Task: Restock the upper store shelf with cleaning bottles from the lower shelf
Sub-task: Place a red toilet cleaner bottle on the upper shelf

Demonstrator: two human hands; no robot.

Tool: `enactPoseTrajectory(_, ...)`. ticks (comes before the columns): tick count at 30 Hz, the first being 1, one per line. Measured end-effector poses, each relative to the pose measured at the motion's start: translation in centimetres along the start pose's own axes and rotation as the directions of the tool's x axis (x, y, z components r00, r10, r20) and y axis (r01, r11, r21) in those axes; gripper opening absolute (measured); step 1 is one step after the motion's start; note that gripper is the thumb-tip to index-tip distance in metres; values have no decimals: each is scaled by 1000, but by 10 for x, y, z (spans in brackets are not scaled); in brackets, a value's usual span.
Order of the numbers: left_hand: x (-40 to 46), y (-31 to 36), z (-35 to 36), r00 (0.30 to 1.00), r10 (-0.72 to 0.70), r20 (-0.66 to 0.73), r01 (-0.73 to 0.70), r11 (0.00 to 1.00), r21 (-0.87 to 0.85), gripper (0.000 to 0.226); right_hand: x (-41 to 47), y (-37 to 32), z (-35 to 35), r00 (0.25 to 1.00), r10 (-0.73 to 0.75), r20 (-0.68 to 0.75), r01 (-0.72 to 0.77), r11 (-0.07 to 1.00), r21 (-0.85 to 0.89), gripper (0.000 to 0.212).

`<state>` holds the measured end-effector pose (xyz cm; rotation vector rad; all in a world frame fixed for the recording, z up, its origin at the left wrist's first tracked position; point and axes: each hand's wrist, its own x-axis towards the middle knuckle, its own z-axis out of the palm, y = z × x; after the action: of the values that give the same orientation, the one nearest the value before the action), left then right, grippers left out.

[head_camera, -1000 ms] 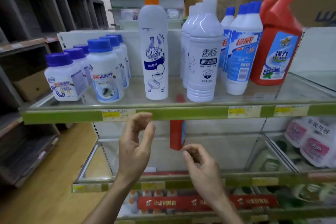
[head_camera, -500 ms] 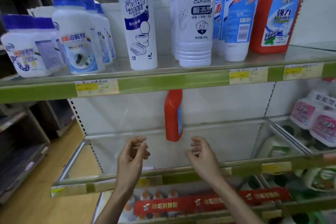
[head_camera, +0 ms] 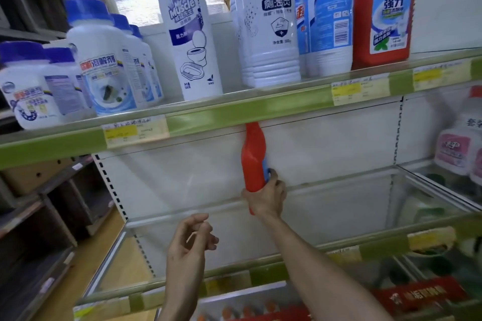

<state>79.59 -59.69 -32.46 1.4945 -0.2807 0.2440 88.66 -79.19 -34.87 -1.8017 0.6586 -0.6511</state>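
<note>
On the upper shelf [head_camera: 234, 109], from nine o'clock round to two, stand blue-capped white jars [head_camera: 101, 60], a tall white Muscle bottle [head_camera: 187, 34], ribbed white bottles [head_camera: 271, 28], blue-labelled bottles [head_camera: 328, 13] and a big red jug [head_camera: 383, 10]. Its green front rail [head_camera: 247, 112] hides the neck of the red bottle [head_camera: 252, 161], which stands upright at the back of the lower shelf [head_camera: 339, 190] (a glass one, with pink-labelled bottles [head_camera: 453, 154] at three o'clock). My right hand [head_camera: 264, 197] grips that bottle low down, fingers curled round it. My left hand [head_camera: 193, 240] hangs at six o'clock, fingers loosely curled, holding nothing. Half a second ago both hands hovered short of the bottle; since then the right has reached in and taken hold.
</note>
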Motion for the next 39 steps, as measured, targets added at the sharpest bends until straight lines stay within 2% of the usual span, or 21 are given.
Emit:
enactPoseTrajectory(2,-4,-1,-7,1000,3,-1,-3,1000,-11,12,3,12,-9,998,-38,49,32,992,121,90)
enactPoseTrajectory(5,-6,0,-13,1000,-23,5,23,1000,-15,12,11,32,-26,971,-81,226,12,957,291,90)
enactPoseTrajectory(7,-5,0,-11,999,-42,7,42,999,-14,12,11,32,-29,951,-111,287,14,948,318,100)
enactPoseTrajectory(9,-6,2,-7,999,-49,6,50,998,-25,12,7,24,-25,953,-114,280,17,945,327,101)
enactPoseTrajectory(12,-10,9,-9,999,-40,5,40,998,-50,13,-2,14,-19,980,-83,179,18,941,338,68)
enactPoseTrajectory(15,-12,16,-22,1000,-30,9,30,999,-27,13,-5,15,-23,984,-67,166,-9,909,417,51)
enactPoseTrajectory(18,-8,19,-32,999,-40,5,40,999,-1,13,-14,16,-27,981,-3,196,-120,778,617,34)
enactPoseTrajectory(21,-4,23,-34,999,-44,3,44,999,7,10,-28,14,-30,964,3,265,-211,615,760,33)
enactPoseTrajectory(23,-4,27,-32,999,-38,26,38,999,4,9,-36,9,-36,953,-8,302,-239,589,772,38)
enactPoseTrajectory(27,-7,37,-30,999,-13,45,13,1000,10,11,-62,2,-60,914,-20,406,-298,646,703,58)
enactPoseTrajectory(31,-5,48,-28,999,-28,45,28,1000,9,9,-104,6,-89,804,-21,594,-429,671,605,66)
enactPoseTrajectory(34,-3,63,-22,996,-53,65,54,999,-4,12,-140,0,-111,749,-25,662,-458,703,545,74)
enactPoseTrajectory(37,-6,90,-12,983,-129,135,141,986,-91,40,-173,-25,-133,716,-65,695,-426,748,509,53)
enactPoseTrajectory(39,-9,112,-6,965,-163,203,203,959,-196,48,-187,-46,-144,677,-101,729,-418,763,493,51)
